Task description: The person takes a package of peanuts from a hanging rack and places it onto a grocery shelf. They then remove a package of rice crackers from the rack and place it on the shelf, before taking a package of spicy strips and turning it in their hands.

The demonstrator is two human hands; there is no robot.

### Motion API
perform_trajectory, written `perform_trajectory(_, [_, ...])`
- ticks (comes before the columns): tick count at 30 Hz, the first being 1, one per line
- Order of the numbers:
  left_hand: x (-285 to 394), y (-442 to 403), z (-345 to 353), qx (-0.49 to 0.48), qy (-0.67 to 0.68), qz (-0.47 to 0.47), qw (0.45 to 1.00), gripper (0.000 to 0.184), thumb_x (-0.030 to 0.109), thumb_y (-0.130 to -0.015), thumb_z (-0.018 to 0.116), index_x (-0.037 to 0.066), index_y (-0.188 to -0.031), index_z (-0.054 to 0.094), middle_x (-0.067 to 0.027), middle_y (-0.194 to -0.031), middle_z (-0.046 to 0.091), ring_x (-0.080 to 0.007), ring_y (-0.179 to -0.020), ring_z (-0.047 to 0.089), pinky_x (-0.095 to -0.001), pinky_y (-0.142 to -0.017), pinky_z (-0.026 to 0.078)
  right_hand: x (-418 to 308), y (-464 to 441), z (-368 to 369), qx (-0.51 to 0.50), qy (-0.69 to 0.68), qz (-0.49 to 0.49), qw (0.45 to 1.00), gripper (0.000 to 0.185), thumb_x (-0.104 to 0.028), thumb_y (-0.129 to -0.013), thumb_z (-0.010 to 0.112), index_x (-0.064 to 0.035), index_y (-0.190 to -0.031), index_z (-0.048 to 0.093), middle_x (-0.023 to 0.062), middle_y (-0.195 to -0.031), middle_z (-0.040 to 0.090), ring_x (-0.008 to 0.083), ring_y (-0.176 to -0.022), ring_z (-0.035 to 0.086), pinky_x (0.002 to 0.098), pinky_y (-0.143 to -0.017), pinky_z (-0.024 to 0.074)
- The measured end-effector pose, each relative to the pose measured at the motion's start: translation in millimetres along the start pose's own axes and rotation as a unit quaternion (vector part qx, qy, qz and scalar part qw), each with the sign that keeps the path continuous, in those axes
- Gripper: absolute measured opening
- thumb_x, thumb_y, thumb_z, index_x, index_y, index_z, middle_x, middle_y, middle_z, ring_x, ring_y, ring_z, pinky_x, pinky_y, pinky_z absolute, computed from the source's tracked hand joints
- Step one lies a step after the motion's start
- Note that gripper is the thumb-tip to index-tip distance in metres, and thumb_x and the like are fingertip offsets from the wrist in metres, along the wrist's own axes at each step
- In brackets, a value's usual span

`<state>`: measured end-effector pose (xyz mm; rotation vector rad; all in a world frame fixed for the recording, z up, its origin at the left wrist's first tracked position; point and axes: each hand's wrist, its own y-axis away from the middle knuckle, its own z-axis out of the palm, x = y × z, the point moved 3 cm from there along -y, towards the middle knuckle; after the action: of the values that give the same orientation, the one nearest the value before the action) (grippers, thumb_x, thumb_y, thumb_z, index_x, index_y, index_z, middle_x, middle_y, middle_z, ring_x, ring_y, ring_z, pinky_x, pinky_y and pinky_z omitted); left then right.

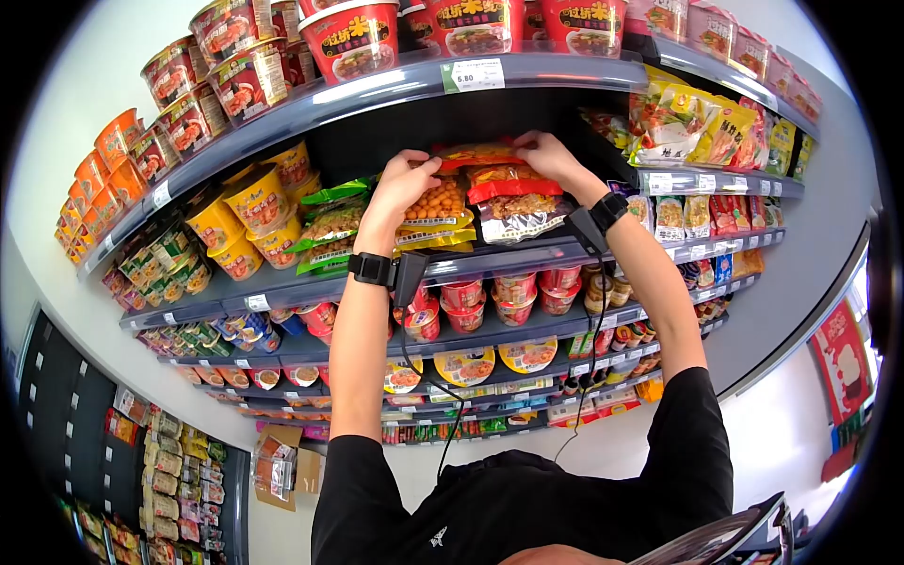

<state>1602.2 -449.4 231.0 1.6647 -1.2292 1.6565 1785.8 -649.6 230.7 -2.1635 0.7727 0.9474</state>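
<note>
My left hand [407, 181] grips the left end of a red-topped snack bag [478, 153] at the back of the shelf. At the bag's right end, my right hand [551, 158] has its fingers closed on the edge. In front of it lie a stack of yellow-edged bags [436, 205] with round orange snacks and a red-and-clear bag [518, 209] of nuts or similar pieces. Green snack bags [331, 218] sit just left of my left forearm. Each wrist wears a black strap with a small device and a cable.
Red noodle tubs [354, 40] stand on the shelf above, behind a price-tagged edge [473, 75]. Yellow cups [254, 207] are stacked to the left, yellow bags [673, 122] to the right. More cups fill lower shelves. An open cardboard box [306, 471] sits at lower left.
</note>
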Motion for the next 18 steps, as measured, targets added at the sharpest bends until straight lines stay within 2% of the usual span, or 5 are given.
perform_trajectory(7, [16.0,55.8,-9.4,0.067,-0.074,0.036,0.994,0.046,0.031,-0.096,0.062,-0.003,-0.127,0.055,-0.0139,-0.12,0.064,-0.0203,-0.1,0.067,-0.0291,-0.088,0.051,-23.1,33.4,-4.9,0.139,0.107,-0.162,0.971,0.038,-0.024,-0.09,0.064,0.0027,-0.116,0.062,0.0203,-0.114,0.067,0.0278,-0.106,0.066,0.035,-0.088,0.052])
perform_trajectory(10, [23.6,89.8,-6.3,0.081,-0.019,0.065,0.994,0.04,0.03,-0.097,0.062,0.0,-0.125,0.06,-0.0114,-0.12,0.066,-0.0201,-0.104,0.066,-0.029,-0.089,0.049,-31.7,69.1,-2.1,0.11,-0.175,-0.195,0.959,0.035,-0.022,-0.093,0.063,0.0022,-0.118,0.061,0.0178,-0.114,0.068,0.0264,-0.108,0.066,0.0336,-0.093,0.0503])
perform_trajectory(14, [19.1,128.1,0.1,0.089,0.039,0.119,0.988,0.035,0.028,-0.098,0.06,0.004,-0.122,0.063,-0.0083,-0.121,0.066,-0.0188,-0.105,0.066,-0.0304,-0.09,0.048,-34.7,119.4,-2.2,0.182,-0.069,-0.255,0.947,0.031,-0.017,-0.096,0.06,0.0033,-0.119,0.059,0.0152,-0.126,0.062,0.0203,-0.117,0.059,0.0304,-0.099,0.0457])
perform_trajectory(16, [22.1,158.2,7.9,0.098,0.041,0.148,0.983,0.035,0.029,-0.097,0.061,0.004,-0.122,0.062,-0.009,-0.122,0.066,-0.0194,-0.106,0.066,-0.031,-0.089,0.049,-34.8,140.4,4.8,0.104,-0.282,-0.217,0.929,0.031,-0.015,-0.097,0.058,0.0022,-0.123,0.056,0.013,-0.132,0.058,0.0198,-0.121,0.055,0.0304,-0.102,0.0429])
perform_trajectory(18, [12.0,189.3,13.5,0.113,0.069,0.159,0.978,0.029,0.019,-0.098,0.059,0.002,-0.121,0.061,-0.009,-0.119,0.067,-0.0169,-0.102,0.066,-0.0277,-0.083,0.05,-39.3,174.7,10.6,0.074,-0.312,-0.212,0.923,0.031,-0.01,-0.098,0.055,0.0027,-0.126,0.054,0.0124,-0.132,0.057,0.019,-0.121,0.054,0.0307,-0.102,0.0423])
